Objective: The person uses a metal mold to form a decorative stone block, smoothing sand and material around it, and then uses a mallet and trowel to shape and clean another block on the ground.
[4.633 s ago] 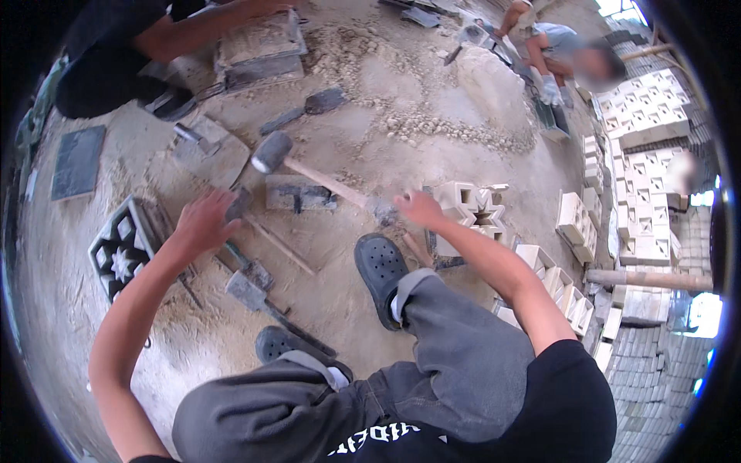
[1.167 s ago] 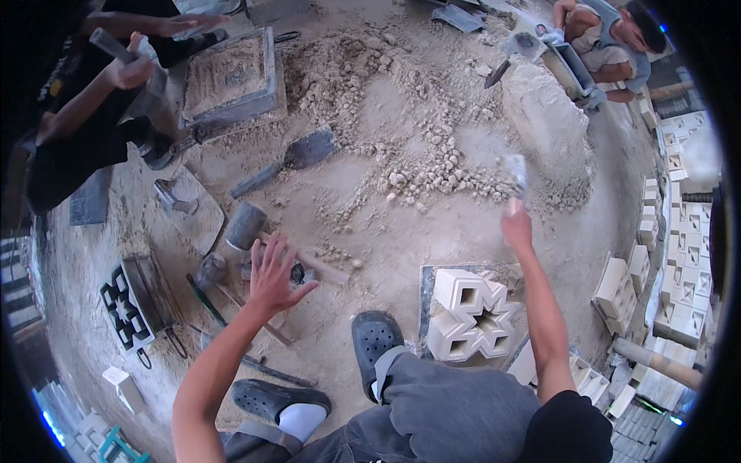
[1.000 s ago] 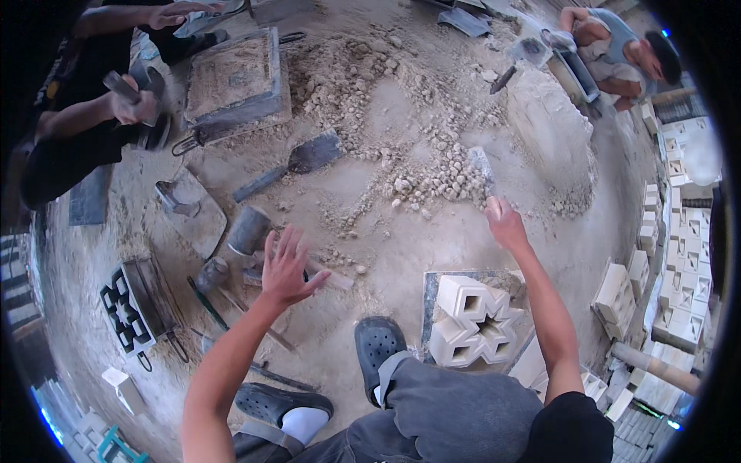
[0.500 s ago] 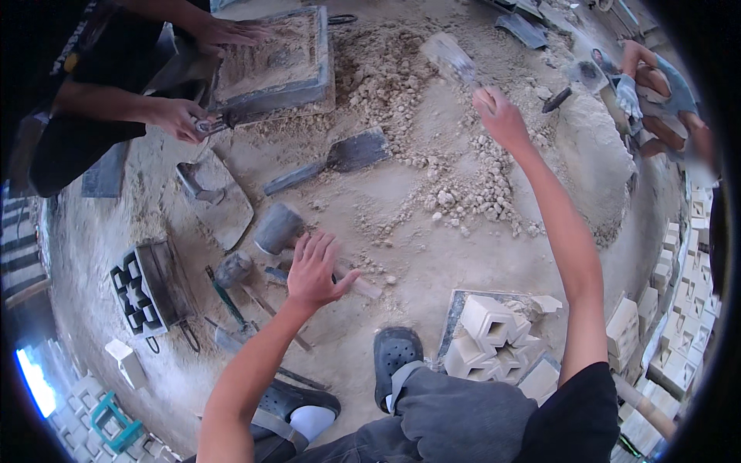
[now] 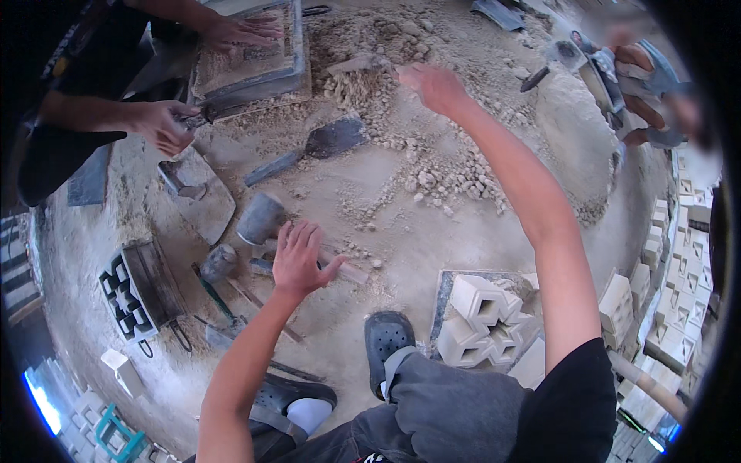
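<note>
My right hand (image 5: 434,86) is closed round the handle of a trowel. Its blade (image 5: 360,65) is at the loose sandy mix (image 5: 386,35), with some of the mix heaped on or right against it. Fingers apart, my left hand (image 5: 299,258) is over the handle of a mallet with a grey head (image 5: 261,218); whether it touches the handle I cannot tell. Beyond the mallet lies a dark flat shovel (image 5: 334,139). At the far left, a co-worker's one hand (image 5: 241,32) lies on the mix inside a metal frame mould (image 5: 255,99), the other (image 5: 164,125) by the frame's near corner.
Star-shaped pale blocks (image 5: 488,320) sit on a board by my right knee. Left of me are a block mould (image 5: 143,289), a smaller mallet (image 5: 219,262) and a metal plate (image 5: 199,193). Another person (image 5: 641,73) sits far right, beyond rows of blocks (image 5: 683,309).
My right hand has swung left with the trowel, bringing its blade toward the co-worker's frame. My left hand stays spread over the mallet handle. The whole view has shifted slightly.
</note>
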### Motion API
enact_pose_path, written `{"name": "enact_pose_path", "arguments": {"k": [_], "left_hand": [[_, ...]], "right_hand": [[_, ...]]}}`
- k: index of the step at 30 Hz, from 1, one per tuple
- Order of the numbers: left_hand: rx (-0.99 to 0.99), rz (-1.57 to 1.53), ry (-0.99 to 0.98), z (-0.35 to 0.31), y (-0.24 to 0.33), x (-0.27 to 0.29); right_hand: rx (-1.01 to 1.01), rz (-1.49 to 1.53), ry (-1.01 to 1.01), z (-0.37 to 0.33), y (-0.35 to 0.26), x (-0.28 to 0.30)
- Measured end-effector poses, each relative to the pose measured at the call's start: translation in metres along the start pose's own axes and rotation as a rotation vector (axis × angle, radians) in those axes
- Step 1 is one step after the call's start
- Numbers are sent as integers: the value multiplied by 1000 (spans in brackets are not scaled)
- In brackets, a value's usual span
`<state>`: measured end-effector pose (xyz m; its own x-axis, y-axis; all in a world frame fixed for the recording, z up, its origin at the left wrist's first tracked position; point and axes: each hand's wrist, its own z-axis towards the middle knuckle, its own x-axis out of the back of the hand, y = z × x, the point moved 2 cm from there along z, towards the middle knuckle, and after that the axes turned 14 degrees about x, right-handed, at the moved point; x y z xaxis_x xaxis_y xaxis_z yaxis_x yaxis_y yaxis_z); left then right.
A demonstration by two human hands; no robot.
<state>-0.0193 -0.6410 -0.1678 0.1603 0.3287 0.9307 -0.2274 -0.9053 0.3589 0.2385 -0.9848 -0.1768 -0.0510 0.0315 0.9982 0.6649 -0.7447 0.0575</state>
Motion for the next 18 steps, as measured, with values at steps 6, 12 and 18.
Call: {"name": "enact_pose_path", "arguments": {"k": [6,12,18], "left_hand": [[3,22,2,-3,-3,-4],[13,32,3,-4,-2,-7],[0,10,19,-7,0,-8]], "right_hand": [[-101,37,-91,-116,0,-3],[-658,337,74,-223,-36,44],[-1239,215,-43,-344,-38,60]]}}
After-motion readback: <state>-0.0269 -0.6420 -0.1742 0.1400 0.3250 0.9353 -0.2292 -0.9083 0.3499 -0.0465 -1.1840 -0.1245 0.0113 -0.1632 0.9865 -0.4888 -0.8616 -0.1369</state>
